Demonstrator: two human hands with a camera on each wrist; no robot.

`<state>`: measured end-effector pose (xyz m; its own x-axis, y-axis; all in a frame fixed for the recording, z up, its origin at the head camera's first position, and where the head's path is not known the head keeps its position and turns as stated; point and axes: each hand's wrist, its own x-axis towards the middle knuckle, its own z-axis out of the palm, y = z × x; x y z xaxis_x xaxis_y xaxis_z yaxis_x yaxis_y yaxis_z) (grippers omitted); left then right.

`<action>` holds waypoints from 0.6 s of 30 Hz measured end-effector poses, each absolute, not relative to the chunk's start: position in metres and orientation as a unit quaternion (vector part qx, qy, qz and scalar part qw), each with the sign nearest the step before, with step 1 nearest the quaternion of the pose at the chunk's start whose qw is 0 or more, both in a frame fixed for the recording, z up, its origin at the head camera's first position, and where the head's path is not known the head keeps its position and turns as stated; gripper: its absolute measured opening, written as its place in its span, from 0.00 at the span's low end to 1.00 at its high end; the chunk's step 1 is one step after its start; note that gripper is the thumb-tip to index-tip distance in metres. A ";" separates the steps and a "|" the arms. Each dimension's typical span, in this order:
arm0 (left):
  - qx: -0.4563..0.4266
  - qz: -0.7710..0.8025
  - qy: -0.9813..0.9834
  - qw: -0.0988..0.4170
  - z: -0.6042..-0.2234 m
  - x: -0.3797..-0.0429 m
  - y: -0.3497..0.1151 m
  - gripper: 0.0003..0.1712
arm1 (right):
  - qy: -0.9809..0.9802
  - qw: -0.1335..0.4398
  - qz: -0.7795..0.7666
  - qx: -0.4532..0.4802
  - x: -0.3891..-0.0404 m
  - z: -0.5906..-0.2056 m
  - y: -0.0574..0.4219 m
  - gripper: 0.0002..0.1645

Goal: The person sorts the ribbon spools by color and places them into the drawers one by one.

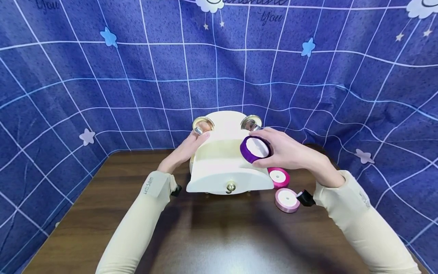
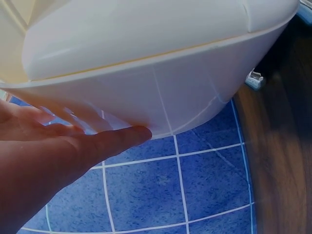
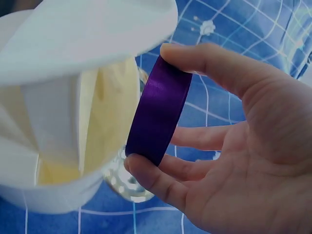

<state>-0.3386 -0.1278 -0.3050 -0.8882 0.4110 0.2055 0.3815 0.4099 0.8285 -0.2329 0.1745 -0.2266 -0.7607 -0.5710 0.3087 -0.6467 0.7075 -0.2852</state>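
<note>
A white, rounded storage box (image 1: 226, 123) stands on the table with two gold domes (image 1: 203, 125) at its upper corners. Its front flap (image 1: 219, 180), which carries a gold knob (image 1: 230, 187), is tipped out toward me. My left hand (image 1: 184, 150) rests against the box's left side, with the thumb straight along the wall in the left wrist view. Between thumb and fingers, my right hand (image 1: 287, 149) holds a purple ribbon roll (image 3: 160, 109) by its edges. The roll is beside the flap's gap at the right, and the box's cream inside (image 3: 109, 117) shows in the right wrist view.
Right of the box, a magenta ribbon roll (image 1: 282, 178) and a pink ribbon roll (image 1: 286, 200) lie flat on the brown wooden table (image 1: 143, 228). Behind the table hangs a blue cloth (image 1: 164, 64) with a white grid and stars.
</note>
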 end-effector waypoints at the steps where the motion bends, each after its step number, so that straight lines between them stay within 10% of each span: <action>1: 0.236 0.484 0.842 0.012 -0.305 -0.339 -0.128 0.34 | -0.919 0.099 0.192 0.330 -0.233 -0.226 0.171 0.44; 18: 0.229 0.500 0.835 0.017 -0.305 -0.339 -0.128 0.32 | -0.892 0.084 0.207 0.393 -0.240 -0.225 0.144 0.40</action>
<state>-0.3394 -0.1279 -0.3054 -0.8944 0.3998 0.2004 0.3655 0.3952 0.8428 -0.2403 0.1438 -0.2247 -0.6763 -0.6667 0.3133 -0.7366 0.6043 -0.3037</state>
